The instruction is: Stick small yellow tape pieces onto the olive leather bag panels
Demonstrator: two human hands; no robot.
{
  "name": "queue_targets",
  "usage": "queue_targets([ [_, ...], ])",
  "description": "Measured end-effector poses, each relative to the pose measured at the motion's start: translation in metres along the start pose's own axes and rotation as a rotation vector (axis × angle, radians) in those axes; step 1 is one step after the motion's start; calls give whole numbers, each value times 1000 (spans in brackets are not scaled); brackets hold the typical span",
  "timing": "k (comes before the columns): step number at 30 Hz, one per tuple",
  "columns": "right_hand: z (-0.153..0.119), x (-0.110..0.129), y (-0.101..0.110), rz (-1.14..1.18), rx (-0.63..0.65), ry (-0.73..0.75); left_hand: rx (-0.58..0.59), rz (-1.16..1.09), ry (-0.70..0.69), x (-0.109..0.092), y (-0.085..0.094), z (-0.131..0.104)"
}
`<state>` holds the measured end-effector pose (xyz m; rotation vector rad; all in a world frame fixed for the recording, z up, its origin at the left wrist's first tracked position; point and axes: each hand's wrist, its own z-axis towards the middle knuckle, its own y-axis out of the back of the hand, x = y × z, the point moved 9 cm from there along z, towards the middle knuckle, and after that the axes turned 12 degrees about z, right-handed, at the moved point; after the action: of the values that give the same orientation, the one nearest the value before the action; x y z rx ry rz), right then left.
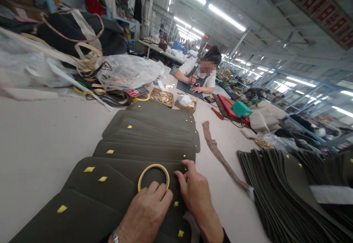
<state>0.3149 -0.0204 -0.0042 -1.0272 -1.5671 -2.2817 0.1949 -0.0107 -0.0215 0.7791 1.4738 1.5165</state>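
Observation:
My left hand (pixel 146 213) has its fingers closed on the near rim of a roll of yellow tape (pixel 140 178). The roll rests over a stack of overlapping dark green panels (pixel 116 173). Just right of it, my right hand (pixel 194 189) is at the panels' right edge, thumb and forefinger curved close to a small gold stud (pixel 184 156). I cannot make out whether anything is between those fingers. Several bits of yellow tape (pixel 89 169) stick to the panels, and more small studs run along the right edge farther up.
Boxes of gold metal parts (pixel 162 98) stand beyond the panels, near a calculator (pixel 137 92). A brown strip (pixel 216 149) lies to the right, before more stacked panels (pixel 264 184). Plastic bags (pixel 129 70) crowd the left back. A co-worker (pixel 197 74) sits across the table.

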Motion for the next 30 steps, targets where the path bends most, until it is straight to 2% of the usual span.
queue_targets([
  [2,-3,-4,11,71,-32,19,2,-1,0,0,0,0],
  [5,-10,6,21,83,-43,216,13,1,16,0,0,-1],
  [8,-20,26,10,-51,36,466,26,-4,42,1,-1,-1],
  [10,-21,33,-2,-181,59,515,22,9,51,2,0,-1],
  [12,-15,35,-11,-306,57,454,15,49,44,0,1,-1],
  [14,-7,32,-16,-397,62,329,-1,97,29,-1,3,-1],
  [18,5,24,-17,-407,86,101,-56,180,11,-4,7,-2],
  [21,6,19,-12,-238,86,70,-99,233,-1,-5,7,-1],
  [24,2,8,6,57,18,73,-181,273,2,-4,8,-1],
  [27,-7,-15,30,265,-95,-34,-333,241,-33,-2,17,-3],
  [30,-17,-31,35,347,-78,-154,-494,159,-72,3,33,-7],
])
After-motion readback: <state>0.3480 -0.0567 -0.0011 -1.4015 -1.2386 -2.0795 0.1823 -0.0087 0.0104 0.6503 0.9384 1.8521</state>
